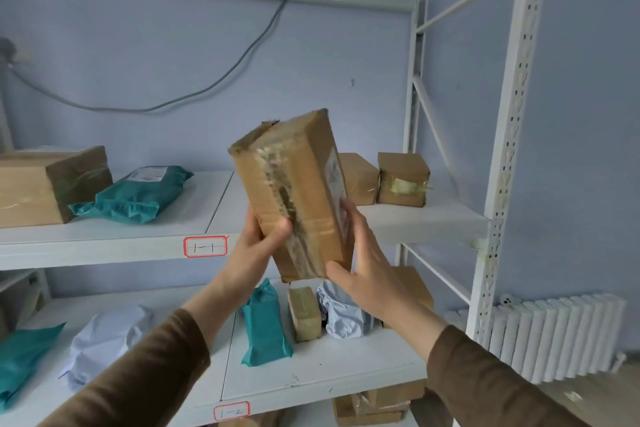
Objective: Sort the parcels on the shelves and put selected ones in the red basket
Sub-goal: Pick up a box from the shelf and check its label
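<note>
I hold a long taped cardboard parcel [294, 198] up in front of the white shelves [104, 239], tilted with its top leaning left. My left hand [256, 246] grips its lower left side, thumb across the front. My right hand [360, 270] holds the lower right edge, fingers on the side with the white label. No red basket is in view.
The upper shelf, tagged 1-1, carries a big box [45, 184], a teal mailer [138, 194] and two small boxes [403, 178]. The lower shelf [322, 381], tagged 1-2, holds teal and pale grey mailers and small boxes. A white radiator [561, 336] stands at the right.
</note>
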